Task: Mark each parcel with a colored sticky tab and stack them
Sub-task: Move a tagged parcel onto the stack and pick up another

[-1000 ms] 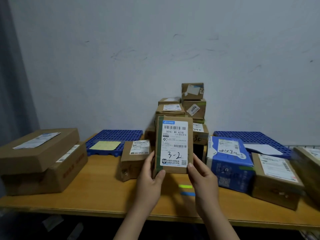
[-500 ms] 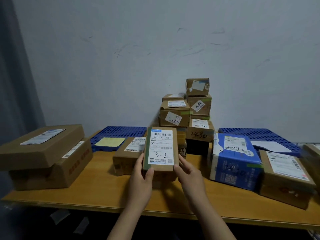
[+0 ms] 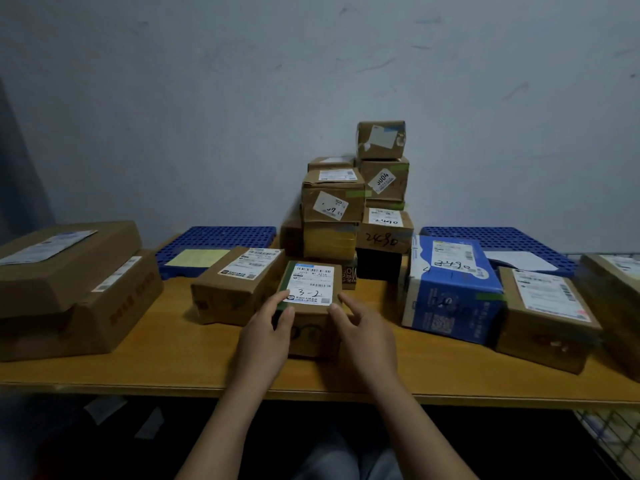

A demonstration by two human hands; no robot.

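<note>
The parcel (image 3: 309,308) marked 3-2 sits flat on the surface (image 3: 166,362) between both hands; the left hand (image 3: 266,337) pinches its near-left corner, and the right hand (image 3: 367,336), fingers loosely spread, touches its near-right corner

- The 3-2 parcel (image 3: 311,327) was a small brown box with a white label hand-marked "3-2" and a green strip along its left edge. It lay flat on the table (image 3: 173,368), label up.
- The left hand (image 3: 266,334) pinched its near left corner, and fingertips of the right hand (image 3: 370,337) touched its near right corner.
- A longer brown parcel (image 3: 235,289) lay just beside it on the left.
- A blue parcel (image 3: 446,299) marked "2490", with a green tab at its right edge, stood apart on the right.
- Behind it, a stack (image 3: 332,206) of brown parcels, some with green tabs, rose against the wall.
</note>
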